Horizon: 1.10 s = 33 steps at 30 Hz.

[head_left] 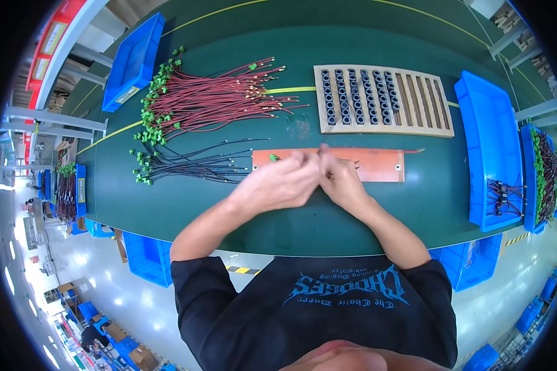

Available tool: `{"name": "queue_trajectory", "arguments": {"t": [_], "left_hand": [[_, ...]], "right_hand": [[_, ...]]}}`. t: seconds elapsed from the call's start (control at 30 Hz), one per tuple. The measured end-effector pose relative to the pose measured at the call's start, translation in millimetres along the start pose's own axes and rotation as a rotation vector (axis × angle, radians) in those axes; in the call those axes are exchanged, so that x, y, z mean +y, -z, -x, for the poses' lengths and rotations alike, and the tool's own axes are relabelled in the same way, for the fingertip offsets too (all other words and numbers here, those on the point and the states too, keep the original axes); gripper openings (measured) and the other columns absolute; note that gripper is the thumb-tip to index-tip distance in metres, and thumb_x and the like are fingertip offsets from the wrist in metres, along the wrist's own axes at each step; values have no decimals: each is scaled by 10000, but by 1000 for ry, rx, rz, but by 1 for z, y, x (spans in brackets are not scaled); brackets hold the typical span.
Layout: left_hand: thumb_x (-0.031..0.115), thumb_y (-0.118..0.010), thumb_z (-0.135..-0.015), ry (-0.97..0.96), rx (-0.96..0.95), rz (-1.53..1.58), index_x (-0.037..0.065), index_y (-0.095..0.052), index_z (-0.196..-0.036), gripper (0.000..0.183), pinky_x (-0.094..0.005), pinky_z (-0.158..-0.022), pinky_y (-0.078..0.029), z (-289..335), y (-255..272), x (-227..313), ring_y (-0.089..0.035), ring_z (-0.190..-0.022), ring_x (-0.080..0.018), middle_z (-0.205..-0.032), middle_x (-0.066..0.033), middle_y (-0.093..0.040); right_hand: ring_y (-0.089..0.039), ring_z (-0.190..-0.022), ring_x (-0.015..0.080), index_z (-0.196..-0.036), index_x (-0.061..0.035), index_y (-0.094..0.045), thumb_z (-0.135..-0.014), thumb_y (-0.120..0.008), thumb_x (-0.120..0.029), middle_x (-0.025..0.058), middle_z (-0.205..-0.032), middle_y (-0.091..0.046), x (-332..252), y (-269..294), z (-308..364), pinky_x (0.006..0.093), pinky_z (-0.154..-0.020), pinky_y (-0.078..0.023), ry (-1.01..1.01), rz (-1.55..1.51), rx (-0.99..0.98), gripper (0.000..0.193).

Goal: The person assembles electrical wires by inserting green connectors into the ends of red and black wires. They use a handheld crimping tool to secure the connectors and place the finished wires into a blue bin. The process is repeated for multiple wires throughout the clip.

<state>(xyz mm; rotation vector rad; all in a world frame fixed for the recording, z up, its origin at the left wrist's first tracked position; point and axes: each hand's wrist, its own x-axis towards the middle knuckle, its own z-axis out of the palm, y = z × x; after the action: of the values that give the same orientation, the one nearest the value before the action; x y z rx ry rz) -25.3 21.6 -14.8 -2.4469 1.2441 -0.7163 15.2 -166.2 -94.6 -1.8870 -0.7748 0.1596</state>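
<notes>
My left hand and my right hand meet above an orange board. The fingers of both are pinched closed, and a small dark piece shows between the fingertips, too blurred to name. Beside my left fingers, a green connector lies at the board's left part. A red wire runs along the board's far edge and past its right end; my hands hide its middle. Beyond the board, a wooden rack carries rows of black ring-shaped parts in its left slots.
Red wires with green connectors are spread at the far left, with black wires nearer. A blue bin stands at the far left corner. On the right, another blue bin holds a few wired pieces, beside a fuller bin.
</notes>
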Motion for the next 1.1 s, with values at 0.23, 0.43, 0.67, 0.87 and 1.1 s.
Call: {"name": "queue_trajectory", "arguments": {"t": [0.23, 0.43, 0.67, 0.87, 1.1], "left_hand": [[75, -663, -745, 390, -107, -47, -71, -661, -1168, 447, -381, -814, -566, 37, -3, -47, -647, -925, -263, -1091, -172, -672], [-71, -636, -931, 1184, 633, 838, -26, -732, -1136, 230, -338, -884, -580, 38, -39, -30, -720, -991, -259, -1106, -186, -745], [-51, -604, -993, 1441, 809, 1796, -23, -710, -1177, 214, -332, -894, -602, -17, -65, 53, -722, -969, -187, -1221, -167, -714], [-20, -628, -991, 1348, 844, 1566, -5, -738, -1144, 188, -301, -863, -600, -17, -86, 65, -702, -1032, -179, -1212, -132, -699], [-36, -658, -973, 1325, 775, 1365, -18, -735, -1113, 161, -285, -907, -573, -12, -91, 68, -680, -999, -168, -1100, -94, -655]], "right_hand": [[-734, -703, 146, -1086, 25, -668, -951, -740, -126, 117, -819, -736, 4, -10, 1, 293, -607, -579, -206, -338, 33, 214], [-729, -732, 144, -1107, 18, -674, -966, -724, -133, 104, -822, -733, 3, -7, 3, 304, -654, -590, -199, -285, 22, 212], [-755, -790, 211, -1154, 12, -672, -974, -704, -113, 143, -898, -756, 14, -12, 9, 334, -711, -602, -129, -291, 53, 221], [-759, -844, 264, -1157, 21, -664, -977, -686, -81, 153, -944, -750, 14, -10, 11, 368, -731, -608, -134, -270, 64, 208], [-666, -890, 325, -1104, 6, -674, -917, -744, -97, 111, -894, -599, -28, 24, 16, 404, -741, -561, 88, 273, -84, 225]]}}
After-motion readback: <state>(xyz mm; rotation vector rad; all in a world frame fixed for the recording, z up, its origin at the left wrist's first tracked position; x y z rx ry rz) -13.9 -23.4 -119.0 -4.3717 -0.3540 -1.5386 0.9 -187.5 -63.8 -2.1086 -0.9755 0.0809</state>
